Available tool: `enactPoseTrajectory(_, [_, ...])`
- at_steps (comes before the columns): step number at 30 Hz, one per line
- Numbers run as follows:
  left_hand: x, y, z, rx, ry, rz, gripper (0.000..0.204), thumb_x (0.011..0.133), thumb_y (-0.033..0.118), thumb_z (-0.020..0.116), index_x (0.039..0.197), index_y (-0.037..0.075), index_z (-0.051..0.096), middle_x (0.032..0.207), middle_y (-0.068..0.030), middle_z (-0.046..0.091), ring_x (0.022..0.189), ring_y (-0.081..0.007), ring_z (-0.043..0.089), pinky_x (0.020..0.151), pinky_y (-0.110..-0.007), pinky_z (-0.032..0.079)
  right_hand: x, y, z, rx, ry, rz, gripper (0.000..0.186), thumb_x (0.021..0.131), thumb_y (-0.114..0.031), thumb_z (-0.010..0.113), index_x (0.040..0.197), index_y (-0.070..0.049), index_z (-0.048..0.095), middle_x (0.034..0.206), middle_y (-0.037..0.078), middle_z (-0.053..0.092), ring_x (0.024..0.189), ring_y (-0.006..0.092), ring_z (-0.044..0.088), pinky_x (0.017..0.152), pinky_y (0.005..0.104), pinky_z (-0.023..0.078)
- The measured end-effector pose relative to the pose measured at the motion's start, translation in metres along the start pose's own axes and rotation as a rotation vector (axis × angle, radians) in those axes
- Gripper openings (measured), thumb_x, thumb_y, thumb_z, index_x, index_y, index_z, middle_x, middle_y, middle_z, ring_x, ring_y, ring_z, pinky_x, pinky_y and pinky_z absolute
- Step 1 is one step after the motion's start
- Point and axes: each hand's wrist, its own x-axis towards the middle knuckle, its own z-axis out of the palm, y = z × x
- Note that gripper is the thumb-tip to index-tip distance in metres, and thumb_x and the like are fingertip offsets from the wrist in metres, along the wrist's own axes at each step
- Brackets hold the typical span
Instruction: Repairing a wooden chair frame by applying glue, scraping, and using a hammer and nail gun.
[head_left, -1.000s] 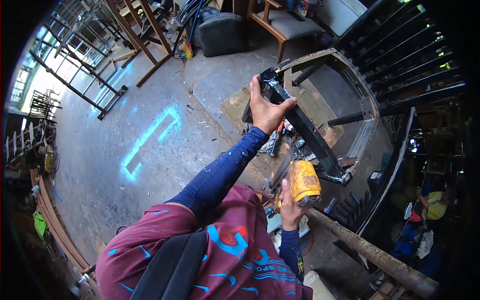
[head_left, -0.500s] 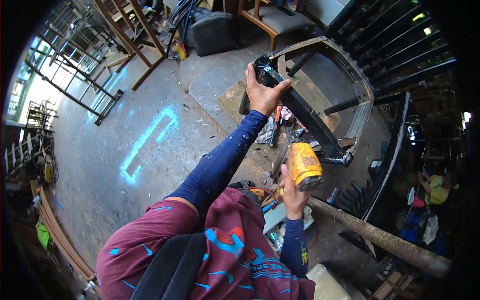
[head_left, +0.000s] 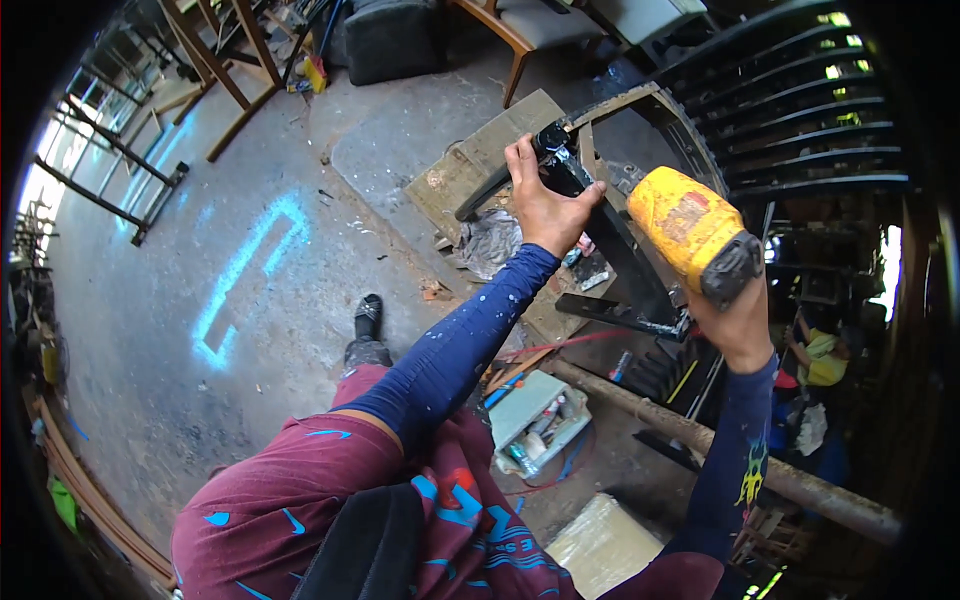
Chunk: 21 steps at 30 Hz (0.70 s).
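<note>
My left hand (head_left: 546,205) is closed round the upper end of a black member (head_left: 632,260) of a curved chair-like frame (head_left: 676,122), near its dark corner joint. My right hand (head_left: 731,318) grips a scuffed yellow power tool (head_left: 676,215) with a black end, raised to the right of my left hand over the frame. The tool covers part of the frame and most of my right hand's fingers, and I cannot see whether it touches the frame. Beneath the frame lie a stained board (head_left: 440,190) and crumpled grey cloth (head_left: 485,245).
Black slatted pieces (head_left: 790,110) stand at the upper right. A rusty pipe (head_left: 810,490) crosses the lower right, by a plastic box (head_left: 560,405). A co-worker (head_left: 822,355) is at the right. Dark metal racks (head_left: 105,170), a wooden frame (head_left: 240,120), chairs (head_left: 520,30) and blue paint marks (head_left: 250,275) are leftward.
My right hand has lifted the yellow tool up and to the right, beside the frame's upper part. My left hand keeps its grip. My view has shifted, bringing my foot into sight.
</note>
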Motion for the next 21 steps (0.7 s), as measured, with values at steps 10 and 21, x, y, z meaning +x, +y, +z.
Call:
enactPoseTrajectory(10, [-0.003,-0.003,-0.003,0.024,-0.012,-0.06,0.115,0.06,0.03,0.101,0.151,-0.009,0.042,0.149,-0.0299,0.051,0.14,-0.0409,0.054,0.121,-0.042,0.043,0.074,0.042,-0.012,-0.004,-0.356,-0.123,0.047,0.075,-0.006,0.083,0.121,0.001,0.074,0.095,0.025,0.074,0.089,0.0435,0.074,0.079,0.0418,0.058])
enactPoseTrajectory(21, [-0.003,-0.007,0.0,0.009,0.031,0.031,0.103,0.061,0.029,0.098,0.145,-0.001,0.046,0.135,-0.0212,0.054,0.128,-0.0377,0.061,0.112,-0.042,0.051,0.095,0.097,0.025,0.037,-0.485,-0.353,0.062,0.061,-0.015,0.1,0.116,-0.003,0.074,0.092,0.021,0.077,0.088,0.0403,0.076,0.075,0.0424,0.06])
